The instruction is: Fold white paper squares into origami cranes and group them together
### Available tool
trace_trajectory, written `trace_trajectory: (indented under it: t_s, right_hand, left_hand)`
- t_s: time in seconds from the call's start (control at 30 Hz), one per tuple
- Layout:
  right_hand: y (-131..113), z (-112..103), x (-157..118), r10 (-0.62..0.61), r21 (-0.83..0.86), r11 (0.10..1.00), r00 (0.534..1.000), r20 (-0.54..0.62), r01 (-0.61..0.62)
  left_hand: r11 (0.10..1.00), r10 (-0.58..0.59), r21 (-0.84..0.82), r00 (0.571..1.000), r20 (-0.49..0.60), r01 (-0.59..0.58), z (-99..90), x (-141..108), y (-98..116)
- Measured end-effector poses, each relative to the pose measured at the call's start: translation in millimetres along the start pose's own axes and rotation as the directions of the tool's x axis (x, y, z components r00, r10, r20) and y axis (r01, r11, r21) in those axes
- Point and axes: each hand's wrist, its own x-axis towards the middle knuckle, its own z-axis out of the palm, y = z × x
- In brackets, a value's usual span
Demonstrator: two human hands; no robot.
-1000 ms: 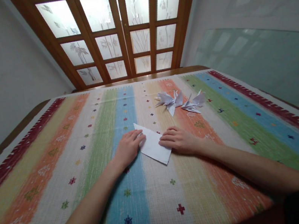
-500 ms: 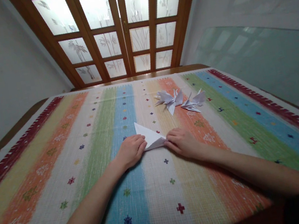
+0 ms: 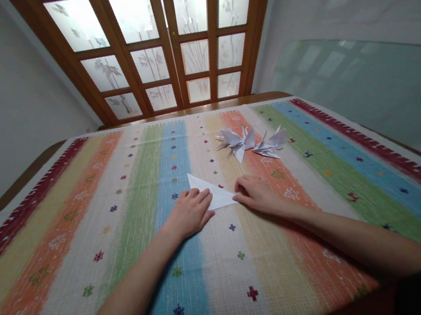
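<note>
A white sheet of paper folded into a triangle (image 3: pixel 221 198) lies on the tablecloth in front of me, one corner pointing away. My left hand (image 3: pixel 191 212) rests flat over its left part, fingers stretched out and pressing it down. At the right corner, my right hand (image 3: pixel 254 193) pinches the paper's tip between thumb and index finger. The part of the sheet under my left palm is hidden.
Several folded white paper cranes (image 3: pixel 237 143) sit bunched together beyond my right hand, one crane (image 3: pixel 270 143) at their right. A striped, patterned tablecloth (image 3: pixel 227 283) covers the table. Wooden doors with frosted panes (image 3: pixel 154 62) stand behind it.
My left hand has slid right and flattened over the paper. The raised fold near the right corner now lies flat. My right hand still pinches that corner.
</note>
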Motion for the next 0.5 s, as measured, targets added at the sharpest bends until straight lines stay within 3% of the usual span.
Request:
trace_trajectory:
  t_s: [0.17,0.37,0.5]
  right_hand:
    - [18,-8,-2,0.000,0.108,0.994,0.999,0.037,-0.004]
    - [19,-11,-3,-0.029,0.213,0.977,1.000,-0.004,0.029]
    - [28,-5,2,0.006,0.399,0.917,0.998,-0.059,0.018]
  left_hand:
    - [1.000,0.010,-0.019,0.998,0.062,-0.008,-1.4,4,3]
    - [0.999,-0.025,0.033,0.991,0.131,0.021,-2.7,8,15]
    - [0.997,-0.056,-0.048,0.994,0.097,0.061,-8.6,7,5]
